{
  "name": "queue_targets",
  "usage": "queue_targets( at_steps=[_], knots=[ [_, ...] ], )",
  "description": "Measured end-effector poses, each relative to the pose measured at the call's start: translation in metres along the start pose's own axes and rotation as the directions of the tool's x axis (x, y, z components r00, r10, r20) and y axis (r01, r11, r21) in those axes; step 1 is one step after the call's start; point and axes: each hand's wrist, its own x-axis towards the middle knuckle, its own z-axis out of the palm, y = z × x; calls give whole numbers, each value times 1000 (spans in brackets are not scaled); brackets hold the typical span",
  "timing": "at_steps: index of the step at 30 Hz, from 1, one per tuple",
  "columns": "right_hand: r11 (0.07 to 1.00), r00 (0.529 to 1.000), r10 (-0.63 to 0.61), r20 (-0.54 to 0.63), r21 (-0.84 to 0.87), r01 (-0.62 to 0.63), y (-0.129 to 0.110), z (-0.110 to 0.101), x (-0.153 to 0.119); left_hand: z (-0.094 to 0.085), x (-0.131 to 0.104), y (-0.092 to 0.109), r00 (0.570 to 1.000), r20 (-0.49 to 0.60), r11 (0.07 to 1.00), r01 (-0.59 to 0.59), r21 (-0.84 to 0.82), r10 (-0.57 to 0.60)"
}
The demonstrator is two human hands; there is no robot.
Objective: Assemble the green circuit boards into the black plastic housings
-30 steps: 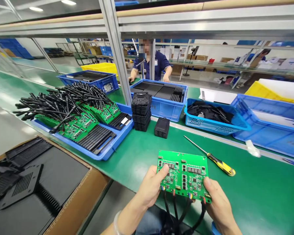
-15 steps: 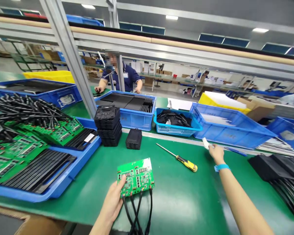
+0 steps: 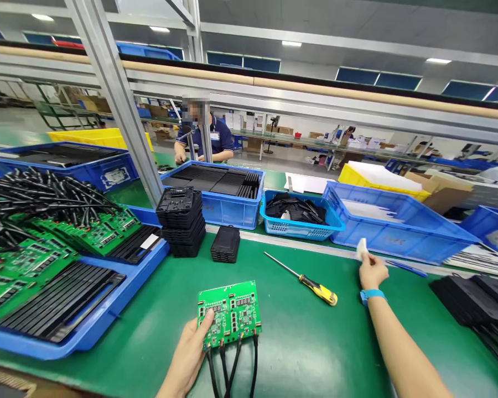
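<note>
My left hand (image 3: 191, 348) holds a green circuit board (image 3: 230, 312) by its left edge, thumb on top. Black cables (image 3: 234, 367) hang from the board's lower edge. At the right, my right hand (image 3: 372, 270) pinches a small white piece (image 3: 362, 249) near the far edge of the green table (image 3: 307, 342). A yellow and black screwdriver (image 3: 318, 290) lies between the two hands. Beyond the board stand a short stack of black plastic cases (image 3: 225, 243) and a taller one (image 3: 180, 221).
A blue tray (image 3: 108, 323) of boards and black panels fills the left. Along the back stand a blue bin (image 3: 230, 210), a turquoise basket (image 3: 301, 228) and another blue bin (image 3: 398, 240). Black parts (image 3: 473, 304) lie at right. A person (image 3: 219, 135) sits opposite.
My right hand has turned, now holding the white piece up more upright, slightly further right. My left hand still holds the board. The view has shifted slightly.
</note>
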Motion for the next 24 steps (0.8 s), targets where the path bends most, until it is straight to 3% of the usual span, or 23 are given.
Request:
queue_targets(
  at_steps=[3, 6, 8, 11, 13, 15, 17, 20, 24],
  knots=[
    [975, 999, 34, -1, 221, -33, -18, -7, -17, -1, 0, 0, 1000, 13, 1000, 3, -1, -3],
    [909, 982, -99, 158, 417, 24, -51, -3, -46, -2, 1, -2, 999, 37, 1000, -8, 21, 7],
    [865, 922, -244, 302, 497, 66, -82, 9, -68, -3, 2, -3, 999, 47, 999, -19, 26, 17],
    [837, 769, -425, 478, 530, 134, -134, 40, -98, -5, 2, -4, 998, 60, 999, -23, 23, 21],
    [842, 687, -480, 545, 505, 188, -167, 64, -113, -6, 2, -4, 997, 80, 1000, -20, 22, 18],
    [855, 641, -497, 584, 456, 248, -193, 84, -127, -8, 1, -4, 995, 97, 999, -24, 24, 21],
    [865, 623, -498, 603, 396, 308, -210, 99, -138, -9, 1, -5, 994, 101, 999, -40, 23, 37],
    [870, 639, -492, 592, 305, 388, -225, 106, -150, -10, 2, -8, 993, 104, 998, -60, 24, 57],
    [846, 650, -520, 553, 232, 479, -224, 88, -145, -11, 3, -11, 993, 103, 997, -68, 37, 64]
  ],
)
